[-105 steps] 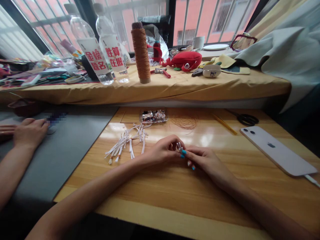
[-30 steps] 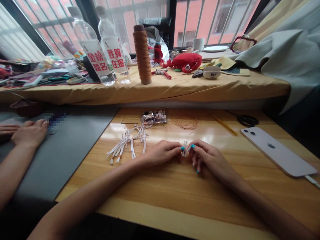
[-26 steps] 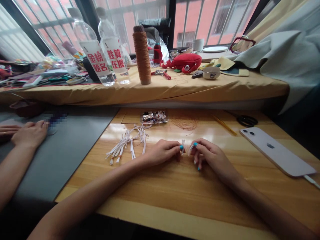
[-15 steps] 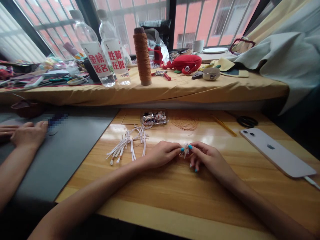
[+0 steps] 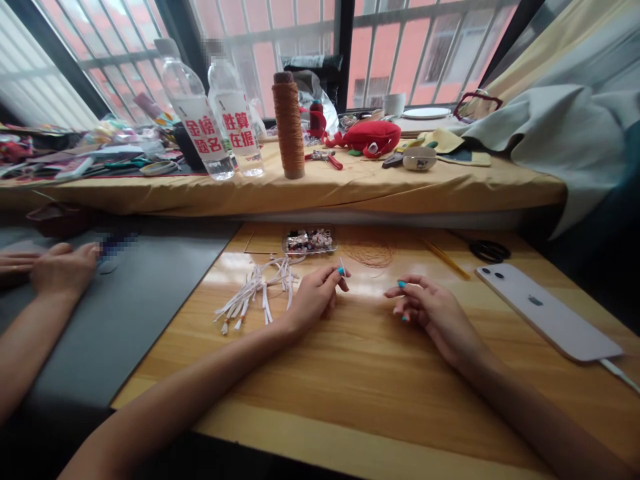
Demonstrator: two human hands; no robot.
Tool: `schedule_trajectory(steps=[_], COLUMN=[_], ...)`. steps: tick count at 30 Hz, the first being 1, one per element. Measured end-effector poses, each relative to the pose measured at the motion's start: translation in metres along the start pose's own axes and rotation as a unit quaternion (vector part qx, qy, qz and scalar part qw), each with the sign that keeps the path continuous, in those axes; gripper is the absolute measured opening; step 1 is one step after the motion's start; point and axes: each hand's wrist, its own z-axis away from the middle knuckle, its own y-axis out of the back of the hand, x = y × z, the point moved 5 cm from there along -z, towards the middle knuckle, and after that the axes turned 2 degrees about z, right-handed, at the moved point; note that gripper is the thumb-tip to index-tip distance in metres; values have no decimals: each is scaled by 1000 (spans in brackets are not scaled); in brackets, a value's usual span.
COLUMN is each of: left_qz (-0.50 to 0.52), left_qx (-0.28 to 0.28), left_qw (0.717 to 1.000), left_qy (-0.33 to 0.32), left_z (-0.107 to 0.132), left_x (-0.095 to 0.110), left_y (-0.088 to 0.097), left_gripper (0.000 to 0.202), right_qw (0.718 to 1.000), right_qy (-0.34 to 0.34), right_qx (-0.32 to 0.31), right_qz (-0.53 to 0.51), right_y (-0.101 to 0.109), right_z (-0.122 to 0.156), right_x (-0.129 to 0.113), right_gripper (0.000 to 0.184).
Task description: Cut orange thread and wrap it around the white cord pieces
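My left hand [image 5: 316, 293] is closed in a pinch on a thin white cord [image 5: 341, 262], whose end sticks up above the thumb. The rest of that cord is hidden by the fingers. To the right, apart from it, my right hand [image 5: 425, 303] is raised over the wooden table with loosely curled, parted fingers; nothing shows in them. A bunch of knotted white cords [image 5: 253, 293] lies left of my left hand. Behind the hands sit a clear box of small beads [image 5: 310, 241] and a loose coil of thin brown thread [image 5: 371, 253].
At the right lie a phone [image 5: 547, 310] with a cable, black scissors [image 5: 490, 251] and a yellow stick [image 5: 447, 259]. On the cloth-covered ledge stand a brown thread spool [image 5: 289, 127] and two water bottles. Another person's hands [image 5: 63, 270] work over the grey table at left.
My hands were together on the bunched white cord; now they are apart. The left moved left and up with the cord, the right moved right. The camera view shifted slightly.
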Motion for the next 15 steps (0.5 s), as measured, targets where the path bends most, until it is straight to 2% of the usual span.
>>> schedule_trajectory(steps=[4,7,10,13,15], left_qz=[60,48,-8,-73,-109], left_qx=[12,-10,-67,-127,-145], left_qw=[998,999,998,989,982], left_qy=[15,18,5,-29,-57], left_z=[-3,-1,2,6,7], left_x=[0,2,4,8,10], left_y=[1,-2,-8,-14,-16], left_gripper=[22,21,24,24,23], right_qw=[999,994,980,971,965], right_qy=[2,-6,-11,6,18], right_qx=[-23,-83,-158,-178,-189], right_qz=[31,71,122,157,181], right_y=[0,-8,-18,-22,-24], right_z=[-4,-4,0,4,5], right_x=[4,8,10,11,12], right_gripper=[22,30,32,30,29])
